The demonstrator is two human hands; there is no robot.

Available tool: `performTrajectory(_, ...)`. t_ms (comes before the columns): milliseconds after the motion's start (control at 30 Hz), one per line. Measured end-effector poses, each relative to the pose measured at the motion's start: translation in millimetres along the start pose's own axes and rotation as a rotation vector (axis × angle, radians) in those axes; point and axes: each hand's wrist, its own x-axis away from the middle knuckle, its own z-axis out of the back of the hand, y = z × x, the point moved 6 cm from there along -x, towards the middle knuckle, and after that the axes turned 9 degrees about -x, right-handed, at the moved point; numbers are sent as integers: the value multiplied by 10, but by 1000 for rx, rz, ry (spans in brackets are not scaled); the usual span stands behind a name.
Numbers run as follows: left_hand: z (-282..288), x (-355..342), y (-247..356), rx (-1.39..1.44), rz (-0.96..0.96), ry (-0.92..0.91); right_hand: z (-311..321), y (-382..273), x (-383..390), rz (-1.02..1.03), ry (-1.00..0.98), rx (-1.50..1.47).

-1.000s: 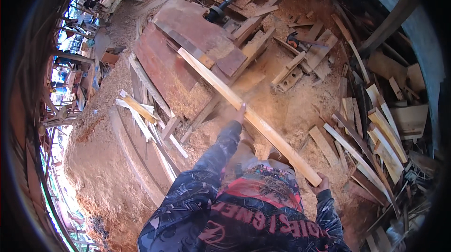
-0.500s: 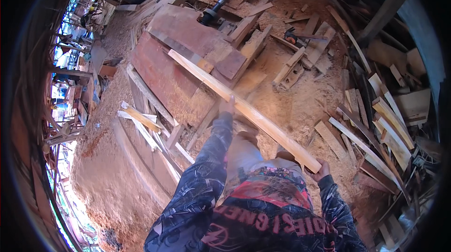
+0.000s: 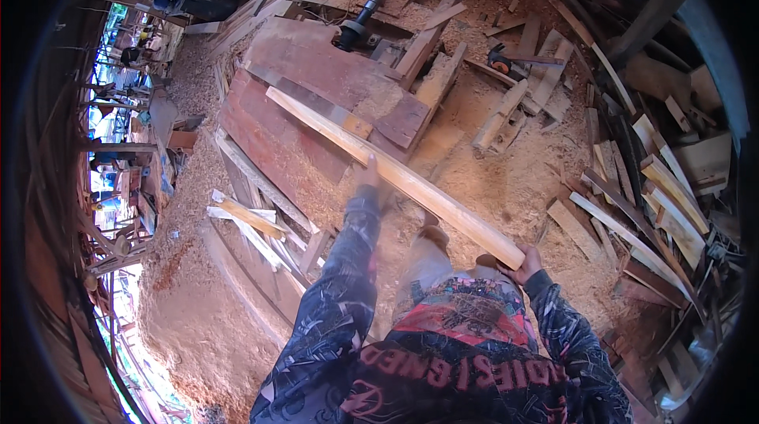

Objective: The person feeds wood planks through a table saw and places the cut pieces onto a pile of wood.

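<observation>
A long, pale squared length of wood (image 3: 427,196) slants across the middle, from far left down to near right. My left hand (image 3: 368,174) is closed around it a little left of its middle, with a finger or thumb lying on the near edge. My right hand (image 3: 528,264) grips the near right end, fingers wrapped round the corner. The far left end lies above or against a reddish-brown board (image 3: 273,127) dusted with sawdust; I cannot tell whether they touch.
A dark power tool (image 3: 357,27) lies beyond the reddish board. An orange-and-black tool (image 3: 500,62) sits among offcuts at the back right. Heaped planks (image 3: 656,218) crowd the right side, and pale wood strips (image 3: 249,218) lie on the left. Sawdust (image 3: 474,179) covers the ground.
Both hands have shifted slightly left with the length of wood, its far end sliding further over the reddish board. My head view has turned a little. Both grips stay closed.
</observation>
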Motion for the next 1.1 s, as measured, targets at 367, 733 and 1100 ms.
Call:
performTrajectory(367, 238, 1099, -1177, 106, -181, -199, -856, 312, -722, -51, -81, -84)
performTrajectory(733, 357, 2049, -2007, -146, 93, -305, -781, 366, -2290, 346, -497, 736)
performTrajectory(1100, 198, 2182, -2784, -204, 203, -316, -1812, 539, -1802, -136, -152, -31)
